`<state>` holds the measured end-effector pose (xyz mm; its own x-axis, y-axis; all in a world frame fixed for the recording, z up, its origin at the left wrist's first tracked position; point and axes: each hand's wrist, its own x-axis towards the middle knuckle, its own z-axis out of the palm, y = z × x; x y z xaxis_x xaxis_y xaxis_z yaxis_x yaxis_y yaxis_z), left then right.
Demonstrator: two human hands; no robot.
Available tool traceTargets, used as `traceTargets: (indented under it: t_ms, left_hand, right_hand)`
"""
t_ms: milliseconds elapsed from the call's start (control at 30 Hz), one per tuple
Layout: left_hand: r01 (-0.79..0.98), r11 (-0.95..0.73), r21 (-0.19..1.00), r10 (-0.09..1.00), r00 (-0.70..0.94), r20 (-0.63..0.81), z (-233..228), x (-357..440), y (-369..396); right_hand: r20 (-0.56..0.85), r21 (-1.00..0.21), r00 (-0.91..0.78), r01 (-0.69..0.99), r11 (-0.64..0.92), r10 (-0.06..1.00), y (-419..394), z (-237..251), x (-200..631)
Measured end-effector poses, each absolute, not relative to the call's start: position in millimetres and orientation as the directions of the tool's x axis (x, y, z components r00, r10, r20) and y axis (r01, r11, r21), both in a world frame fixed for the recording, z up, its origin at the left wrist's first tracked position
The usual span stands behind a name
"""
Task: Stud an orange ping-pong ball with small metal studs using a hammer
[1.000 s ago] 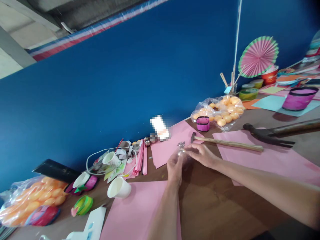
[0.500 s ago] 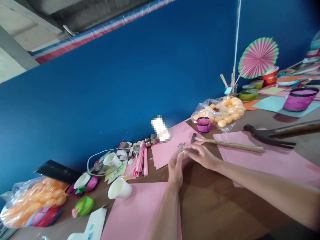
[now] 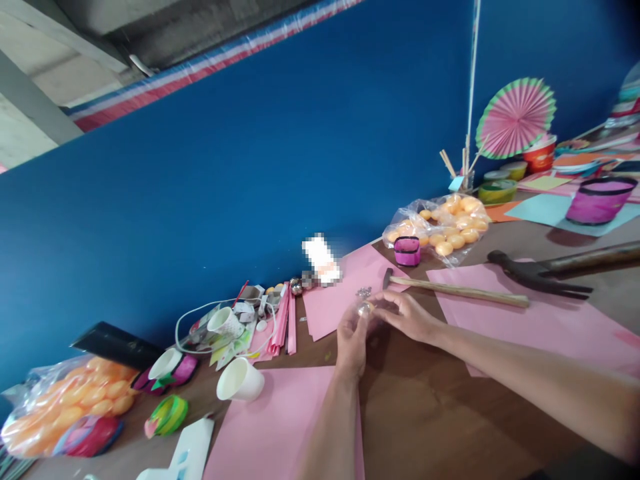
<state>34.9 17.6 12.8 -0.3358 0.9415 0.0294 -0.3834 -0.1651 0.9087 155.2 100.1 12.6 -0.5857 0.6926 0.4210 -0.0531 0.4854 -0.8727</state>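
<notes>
Near the middle of the table, my left hand [image 3: 352,345] is closed around a small shiny round object [image 3: 365,309], its thumb pressed up against it. From the other side, the bent fingers and thumb of my right hand [image 3: 409,320] close in at the same object. Its exact kind is too small to make out. Just beyond the fingertips lies a little cluster of small metal pieces [image 3: 364,292] on pink paper [image 3: 345,280]. A small hammer [image 3: 457,291] with a wooden handle rests right of my hands.
A claw hammer [image 3: 545,270] lies at the right. Bags of orange balls [image 3: 445,223] stand at the back and far left. A white paper cup [image 3: 241,380] lies tilted on pink paper [image 3: 280,427]. Left are a cable, paper scraps and a power strip [image 3: 193,447].
Both hands stay in nearly the same place. The shiny round object sits slightly lower, and the fingers around it have shifted a little. The metal pieces now show more apart from the fingertips.
</notes>
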Motion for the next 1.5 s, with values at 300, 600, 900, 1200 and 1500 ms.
traceTargets:
  t_ms: [300,600,900,1200,1500]
  left_hand:
    - [-0.451,-0.174,0.875,0.938,-0.346,0.009,12.3,34.5,17.0]
    - [-0.631,-0.286,0.721,0.849,-0.516,-0.115,4.8,18.9,24.4]
    - [-0.662,-0.291,0.690,0.833,-0.530,-0.157,0.2,15.8,24.8]
    - [-0.643,-0.322,0.695,0.827,-0.548,-0.124,-1.0,15.4,26.1]
    - [-0.592,-0.324,0.738,0.836,-0.545,-0.071,-0.7,18.1,25.1]
  right_hand:
    - [0.553,-0.699,-0.572,0.078,0.711,0.606,106.2,10.1,158.1]
    - [0.396,-0.095,-0.500,0.812,0.576,0.770,140.6,18.3,187.2]
    - [0.276,0.000,-0.498,0.855,0.518,0.822,151.6,12.7,190.4]
    - [0.565,0.002,-0.607,0.678,0.735,0.559,123.3,26.3,177.7]
    - [0.683,-0.026,-0.607,0.534,0.845,0.405,95.6,26.7,168.3]
